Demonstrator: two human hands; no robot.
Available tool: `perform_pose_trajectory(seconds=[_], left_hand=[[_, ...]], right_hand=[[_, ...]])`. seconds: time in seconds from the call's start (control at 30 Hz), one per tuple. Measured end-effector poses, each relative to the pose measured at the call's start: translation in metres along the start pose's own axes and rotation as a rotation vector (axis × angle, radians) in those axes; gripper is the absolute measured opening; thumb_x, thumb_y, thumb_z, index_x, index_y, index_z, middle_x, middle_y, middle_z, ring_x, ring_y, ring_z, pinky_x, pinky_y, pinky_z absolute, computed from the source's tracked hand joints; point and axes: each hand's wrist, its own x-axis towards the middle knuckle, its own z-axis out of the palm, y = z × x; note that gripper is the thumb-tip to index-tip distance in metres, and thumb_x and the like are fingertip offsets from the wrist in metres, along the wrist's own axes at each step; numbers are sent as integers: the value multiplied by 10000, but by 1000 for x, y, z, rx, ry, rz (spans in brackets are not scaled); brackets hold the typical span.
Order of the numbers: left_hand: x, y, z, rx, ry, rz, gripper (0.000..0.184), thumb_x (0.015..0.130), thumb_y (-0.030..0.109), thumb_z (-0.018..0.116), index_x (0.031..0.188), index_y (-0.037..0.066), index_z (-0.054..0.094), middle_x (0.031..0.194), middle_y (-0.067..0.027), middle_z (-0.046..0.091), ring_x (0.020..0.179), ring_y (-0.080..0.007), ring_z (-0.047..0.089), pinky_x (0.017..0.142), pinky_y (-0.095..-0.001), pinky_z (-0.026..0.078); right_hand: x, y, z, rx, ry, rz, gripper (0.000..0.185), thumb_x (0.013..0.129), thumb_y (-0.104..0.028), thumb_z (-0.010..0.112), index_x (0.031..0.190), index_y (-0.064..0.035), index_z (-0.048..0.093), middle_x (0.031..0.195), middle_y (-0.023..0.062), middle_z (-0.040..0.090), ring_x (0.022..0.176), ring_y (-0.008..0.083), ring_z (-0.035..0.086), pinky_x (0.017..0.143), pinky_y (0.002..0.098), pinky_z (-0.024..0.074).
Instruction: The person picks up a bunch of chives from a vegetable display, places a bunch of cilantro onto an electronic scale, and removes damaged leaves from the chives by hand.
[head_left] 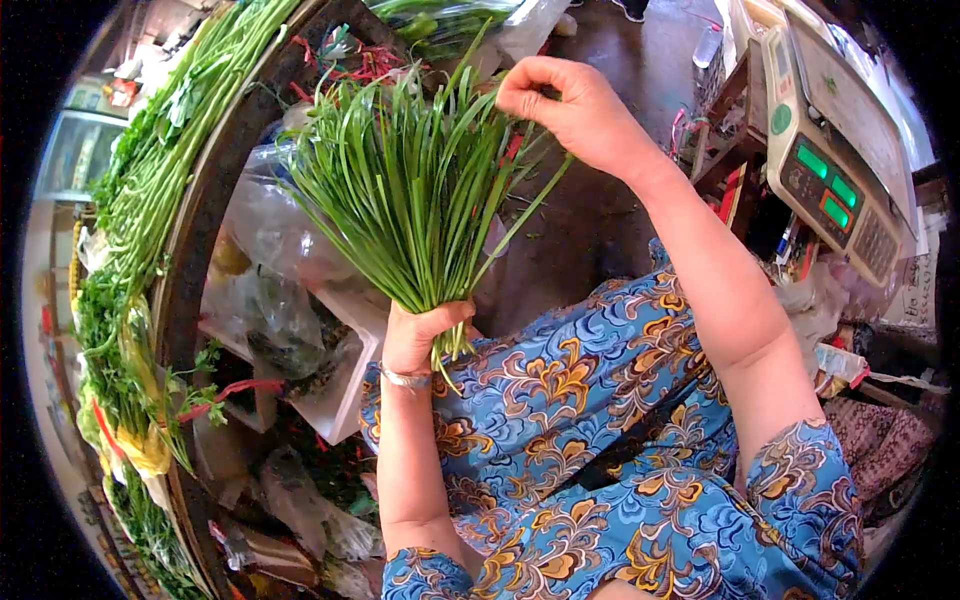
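Observation:
A fanned bunch of long, flat green leaves (400, 190) stands upright in the middle, its stalk ends gathered low. My left hand (425, 335) is wrapped round the stalks near their lower ends, with a bracelet on the wrist. At the upper right edge of the bunch is my right hand (555, 95), its thumb and fingertips pinched together beside the leaf tips. Whether a thin leaf is between those fingertips is too small to tell.
A shelf edge (185, 240) curves down the left, with long green vegetables (150, 200) piled beyond it. Plastic bags (280, 220) and a white foam box (350, 385) lie below. At the upper right stands a digital scale (825, 180) with green displays.

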Motion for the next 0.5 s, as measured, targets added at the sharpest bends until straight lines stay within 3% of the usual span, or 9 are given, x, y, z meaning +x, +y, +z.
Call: perform_pose_trajectory(seconds=[0.03, 0.1, 0.13, 0.17, 0.23, 0.27, 0.43, 0.5], left_hand=[[0, 0, 0, 4, -1, -4, 324, 675, 18, 701, 983, -31, 612, 749, -92, 632, 569, -185, 596, 511, -283, 490], [-1, 2, 4, 5, 12, 0, 323, 675, 18, 700, 982, -32, 611, 751, -91, 630, 572, -185, 595, 517, -284, 491], [-1, 2, 5, 6, 27, 5, 323, 675, 19, 700, 981, -34, 610, 754, -90, 629, 576, -185, 594, 523, -285, 492], [-2, 2, 5, 8, 25, 3, 323, 675, 19, 700, 981, -34, 610, 754, -90, 629, 576, -185, 594, 523, -285, 492], [-2, 3, 3, 3, -9, -3, 324, 677, 25, 700, 982, -29, 608, 761, -87, 625, 585, -186, 594, 528, -288, 490], [-2, 2, 2, 3, -10, -3, 324, 677, 25, 700, 982, -29, 608, 761, -87, 625, 585, -186, 594, 528, -288, 490], [-2, 3, 3, -22, -37, 11, 374, 677, 41, 695, 1025, -36, 586, 779, -93, 614, 584, -193, 588, 524, -293, 486], [-2, 4, 3, -71, -51, -8, 385, 676, 33, 688, 1038, -39, 579, 782, -100, 612, 588, -194, 588, 523, -292, 486]], right_hand=[[0, -1, -1, -1, 0, 0, 194, 882, -195, 649, 883, -2, 659, 758, 54, 654, 735, 118, 592, 690, 296, 481], [1, -7, -5, 94, 50, 168, 131, 934, -176, 617, 947, -47, 635, 833, -41, 608, 709, 18, 488, 597, 187, 403], [2, -5, -8, 276, 35, 217, 121, 947, -186, 604, 986, -76, 635, 849, -31, 625, 675, -8, 476, 519, 148, 338], [3, -6, -12, 276, 37, 218, 121, 947, -186, 604, 986, -76, 635, 849, -31, 625, 675, -8, 476, 519, 148, 338], [5, -9, -19, 620, 136, 302, 127, 957, -179, 584, 989, -64, 626, 863, 2, 638, 665, 4, 506, 482, 141, 329], [7, -1, -24, 686, 146, 259, 162, 934, -217, 618, 985, -63, 623, 843, 11, 649, 647, 14, 519, 507, 144, 382], [11, 9, -34, 743, 206, 164, 179, 930, -196, 612, 1039, -57, 638, 875, 20, 647, 652, 24, 522, 500, 148, 364], [7, -6, -36, 698, 60, 221, 187, 919, -143, 594, 1076, -54, 646, 885, 23, 648, 665, 22, 524, 505, 149, 360]])
